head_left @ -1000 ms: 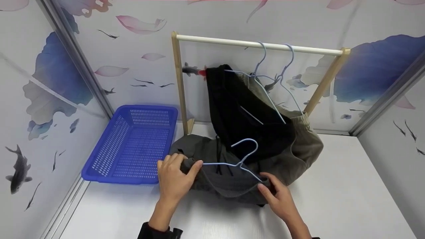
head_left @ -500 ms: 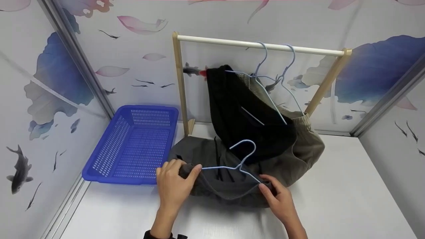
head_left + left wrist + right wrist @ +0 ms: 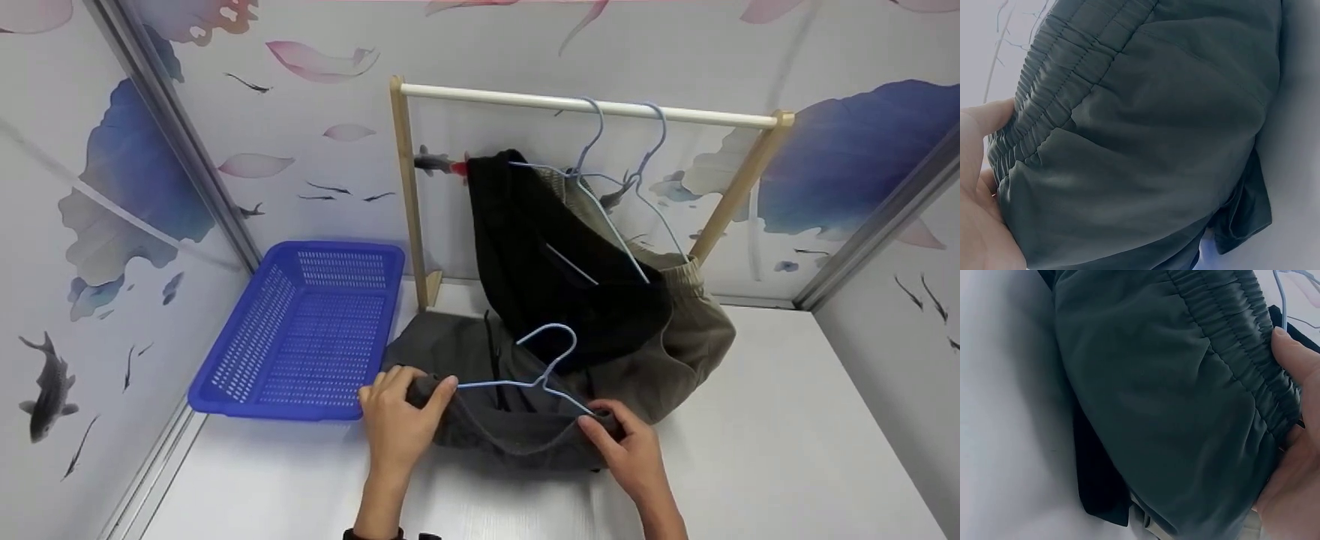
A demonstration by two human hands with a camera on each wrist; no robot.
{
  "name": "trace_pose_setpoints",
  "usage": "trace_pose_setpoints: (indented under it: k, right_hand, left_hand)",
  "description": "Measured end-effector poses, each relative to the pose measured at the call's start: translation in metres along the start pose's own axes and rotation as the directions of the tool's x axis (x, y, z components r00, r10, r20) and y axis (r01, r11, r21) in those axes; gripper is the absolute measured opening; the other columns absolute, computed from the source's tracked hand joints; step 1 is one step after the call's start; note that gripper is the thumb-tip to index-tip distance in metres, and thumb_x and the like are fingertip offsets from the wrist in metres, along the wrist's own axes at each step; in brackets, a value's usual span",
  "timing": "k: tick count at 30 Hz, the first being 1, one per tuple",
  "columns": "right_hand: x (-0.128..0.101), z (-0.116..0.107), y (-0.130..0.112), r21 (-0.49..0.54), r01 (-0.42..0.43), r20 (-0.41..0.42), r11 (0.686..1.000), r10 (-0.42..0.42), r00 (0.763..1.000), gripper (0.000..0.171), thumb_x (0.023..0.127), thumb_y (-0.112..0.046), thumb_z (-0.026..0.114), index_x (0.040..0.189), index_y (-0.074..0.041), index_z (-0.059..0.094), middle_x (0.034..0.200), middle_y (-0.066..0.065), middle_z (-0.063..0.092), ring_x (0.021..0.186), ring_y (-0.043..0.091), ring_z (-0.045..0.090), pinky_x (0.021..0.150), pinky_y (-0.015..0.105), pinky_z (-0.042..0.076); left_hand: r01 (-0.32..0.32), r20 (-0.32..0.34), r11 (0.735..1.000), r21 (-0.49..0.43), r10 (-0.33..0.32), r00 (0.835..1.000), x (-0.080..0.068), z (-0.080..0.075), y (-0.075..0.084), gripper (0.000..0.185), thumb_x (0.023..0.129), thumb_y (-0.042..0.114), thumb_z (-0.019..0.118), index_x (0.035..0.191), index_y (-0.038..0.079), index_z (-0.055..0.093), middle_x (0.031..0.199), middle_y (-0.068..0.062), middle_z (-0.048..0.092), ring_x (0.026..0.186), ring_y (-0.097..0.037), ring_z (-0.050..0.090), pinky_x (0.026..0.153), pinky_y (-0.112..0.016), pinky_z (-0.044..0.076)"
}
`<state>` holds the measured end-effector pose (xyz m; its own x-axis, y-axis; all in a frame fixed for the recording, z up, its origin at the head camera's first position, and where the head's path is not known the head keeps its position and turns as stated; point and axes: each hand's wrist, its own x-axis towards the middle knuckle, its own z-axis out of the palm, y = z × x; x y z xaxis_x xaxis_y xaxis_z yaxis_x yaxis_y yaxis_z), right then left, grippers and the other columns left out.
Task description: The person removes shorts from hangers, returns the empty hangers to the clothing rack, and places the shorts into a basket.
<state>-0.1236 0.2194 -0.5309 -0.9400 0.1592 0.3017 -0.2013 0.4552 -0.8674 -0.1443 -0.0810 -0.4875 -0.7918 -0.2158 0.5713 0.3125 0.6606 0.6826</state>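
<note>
Dark grey shorts [image 3: 450,337] with an elastic waistband and dark drawstrings are held up just over the white table, waist opening towards me. A pale blue wire hanger [image 3: 544,380] lies across the opening, its hook pointing up and its two arms reaching the waistband's sides. My left hand [image 3: 401,416] pinches the left end of the waistband with the hanger's arm tip. At the other end my right hand [image 3: 626,450] grips waistband and hanger between thumb and fingers. Both wrist views show the gathered waistband [image 3: 1050,95] under the thumbs; the fingers behind it are mostly hidden.
Behind stands a rack with a white rail [image 3: 510,97] and wooden posts. Black pants [image 3: 570,300] and beige pants [image 3: 697,322] hang there on blue hangers, close behind the shorts. A blue plastic basket [image 3: 300,405] sits at the left. Printed wall panels enclose the table [image 3: 780,420].
Both hands keep hold of the shorts and hanger. The hanger and waistband have dropped slightly towards me.
</note>
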Motion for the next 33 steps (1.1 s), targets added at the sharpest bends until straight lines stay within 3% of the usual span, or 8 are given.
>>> trace_pose_setpoints:
  k: [13,22,33]
  right_hand:
    - [0.008,0.013,-0.004,0.055,0.05,-0.108,0.997,-0.044,0.993,0.007,0.088,-0.003,0.081,0.089,-0.008,0.076,0.087,0.001,0.072,0.08,0.005,0.061,0.076,0.013,0.046]
    - [0.007,0.014,-0.002,0.016,0.109,-0.237,0.994,-0.102,0.966,0.009,0.085,0.0,0.083,0.088,-0.005,0.075,0.084,0.004,0.072,0.078,0.001,0.059,0.073,0.01,0.044]
    - [0.009,0.016,-0.006,0.012,0.122,-0.239,0.992,-0.115,0.964,0.009,0.085,-0.001,0.083,0.087,-0.005,0.076,0.084,0.004,0.073,0.079,-0.001,0.06,0.075,0.01,0.045]
  left_hand:
    - [0.059,-0.026,0.998,-0.032,-0.059,0.998,-0.006,0.005,-0.004,0.03,0.083,0.037,0.085,0.083,0.011,0.07,0.081,0.001,0.068,0.076,-0.019,0.055,0.082,-0.044,0.029]
    - [0.048,-0.031,0.998,-0.043,-0.049,0.998,-0.005,0.013,-0.002,0.029,0.083,0.035,0.084,0.084,0.009,0.07,0.083,-0.002,0.068,0.078,-0.021,0.055,0.086,-0.046,0.03]
    - [0.038,-0.059,0.997,-0.063,-0.041,0.997,-0.006,0.011,-0.007,0.021,0.083,0.024,0.083,0.084,0.007,0.07,0.083,-0.005,0.068,0.078,-0.023,0.056,0.086,-0.048,0.032]
